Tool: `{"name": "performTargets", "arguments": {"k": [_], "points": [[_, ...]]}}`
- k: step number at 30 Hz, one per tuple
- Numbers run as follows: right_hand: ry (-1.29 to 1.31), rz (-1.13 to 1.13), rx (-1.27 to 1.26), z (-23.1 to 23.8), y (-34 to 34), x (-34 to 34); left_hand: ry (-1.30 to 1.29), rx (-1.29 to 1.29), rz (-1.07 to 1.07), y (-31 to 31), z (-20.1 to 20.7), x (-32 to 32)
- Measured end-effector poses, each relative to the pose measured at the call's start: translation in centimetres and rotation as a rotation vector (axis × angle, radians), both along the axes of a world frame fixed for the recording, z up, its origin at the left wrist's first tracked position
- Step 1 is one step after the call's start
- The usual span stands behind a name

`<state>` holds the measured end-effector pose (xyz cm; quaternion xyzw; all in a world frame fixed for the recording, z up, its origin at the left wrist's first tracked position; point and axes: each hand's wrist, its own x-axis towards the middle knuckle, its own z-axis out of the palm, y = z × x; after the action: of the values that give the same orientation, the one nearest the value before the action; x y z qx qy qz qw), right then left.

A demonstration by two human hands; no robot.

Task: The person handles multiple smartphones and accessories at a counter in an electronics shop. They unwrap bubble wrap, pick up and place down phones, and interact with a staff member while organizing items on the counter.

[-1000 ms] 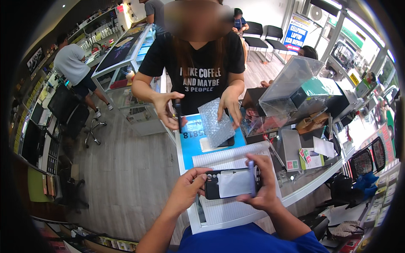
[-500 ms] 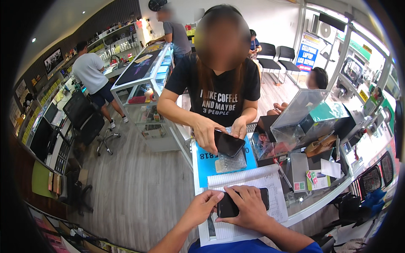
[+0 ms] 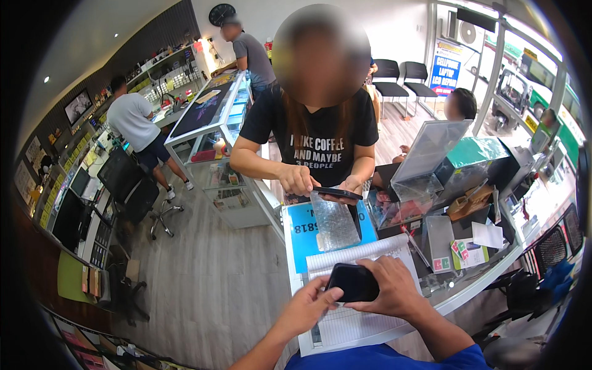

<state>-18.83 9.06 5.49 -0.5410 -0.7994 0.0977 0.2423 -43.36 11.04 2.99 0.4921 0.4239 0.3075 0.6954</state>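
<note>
Between my two hands is a black smartphone [image 3: 353, 283], held sideways with its dark screen facing up. My left hand [image 3: 308, 308] grips its left end, thumb along the edge. My right hand [image 3: 393, 287] wraps round its right end. Beneath lies an open lined notebook [image 3: 351, 320] on the counter, its upper pages curled over. Across from me a person in a black T-shirt [image 3: 320, 139] holds another dark phone [image 3: 336, 193] in both hands. Under that phone a clear bubble-wrap sleeve [image 3: 336, 225] rests on a blue sheet [image 3: 300, 231].
To the right on the glass counter are a red pen [image 3: 414, 243], a grey flat box [image 3: 438, 237], cards [image 3: 468, 253], a wooden holder [image 3: 472, 203] and a clear upright panel [image 3: 431, 151]. A glass display case [image 3: 216, 160] stands at the left, with people beyond.
My hands have lifted the phone off the notebook and tilted it; the right hand has slid to its right end. The person opposite has raised their phone nearly edge-on, off the bubble wrap.
</note>
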Motion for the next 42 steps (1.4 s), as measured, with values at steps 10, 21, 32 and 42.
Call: {"name": "performTargets", "arguments": {"k": [10, 21, 32, 42], "points": [[0.628, -0.058, -0.358, 1.2, -0.7, 1.0, 0.125, 0.419, 0.202, 0.3, 2.0, 0.8], [1.959, -0.147, -0.309, -2.4, -3.0, -4.5, 0.36, 0.309, -0.034, -2.2, 1.4, 2.7], [1.955, -0.11, -0.223, -3.8, -3.6, -4.7, -0.13, 0.078, 0.103, -3.2, -2.5, 3.7], [1.076, -0.156, -0.464, -3.9, -3.3, -0.4, 0.033, 0.222, 0.082, -2.4, -2.7, 0.3]]}}
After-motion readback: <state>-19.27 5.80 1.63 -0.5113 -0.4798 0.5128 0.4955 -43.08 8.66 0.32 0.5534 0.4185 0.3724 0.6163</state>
